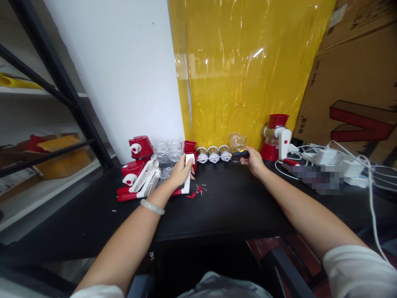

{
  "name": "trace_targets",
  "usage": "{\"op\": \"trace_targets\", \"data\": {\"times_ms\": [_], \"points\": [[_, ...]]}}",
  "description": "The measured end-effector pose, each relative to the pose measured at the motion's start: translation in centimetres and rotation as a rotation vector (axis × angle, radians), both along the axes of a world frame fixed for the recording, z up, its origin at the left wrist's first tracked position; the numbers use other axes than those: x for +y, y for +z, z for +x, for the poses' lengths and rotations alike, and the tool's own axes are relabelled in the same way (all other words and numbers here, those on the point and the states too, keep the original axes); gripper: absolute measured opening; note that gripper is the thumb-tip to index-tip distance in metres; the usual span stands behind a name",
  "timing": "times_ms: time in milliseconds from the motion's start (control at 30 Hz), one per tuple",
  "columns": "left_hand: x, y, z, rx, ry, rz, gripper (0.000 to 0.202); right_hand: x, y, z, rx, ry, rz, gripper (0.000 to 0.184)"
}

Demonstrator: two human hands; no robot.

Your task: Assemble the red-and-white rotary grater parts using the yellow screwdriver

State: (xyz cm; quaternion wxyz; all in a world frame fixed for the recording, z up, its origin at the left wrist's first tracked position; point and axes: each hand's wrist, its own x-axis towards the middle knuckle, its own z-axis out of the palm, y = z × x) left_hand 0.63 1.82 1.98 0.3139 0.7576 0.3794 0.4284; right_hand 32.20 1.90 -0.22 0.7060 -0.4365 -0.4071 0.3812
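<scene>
Left hand (180,170): your fingers are clamped around the upper part of a white crank handle (187,183), which is held above the counter (232,211) in front of a red grater housing (190,145). Right hand (254,161): yours is wrapped around the black-and-yellow grip of a screwdriver (238,153), its shaft running leftward to the crank's head; whether the tip is seated cannot be told. Step in hand, as judged: the screwdriver is being applied to the crank. The next move would call for a steady left grip and a shaft kept in line.

Just below, loose screws and small red pieces (199,190) lie on the counter. Beyond the shaft, three metal grater drums (213,155) stand in a row. To your left, clear plastic cups (175,145) cluster beside more cranks (149,178); no contents can be made out. Farther left, a yellowish bin (62,155) on the shelf has red and yellow material at its top, too blurred to identify.
</scene>
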Motion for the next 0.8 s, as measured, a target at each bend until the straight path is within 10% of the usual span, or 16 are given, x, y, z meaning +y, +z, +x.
{"op": "trace_targets", "data": {"times_ms": [467, 800], "points": [[0.17, -0.20, -0.11, 0.015, 0.002, 0.035, 0.035, 0.26, -0.47, 0.14, -0.097, -0.068, 0.030, 0.039], [-0.03, -0.08, -0.19, 0.090, 0.053, 0.073, 0.034, -0.26, 0.05, -0.14, -0.083, -0.047, -0.216, 0.043]]}}
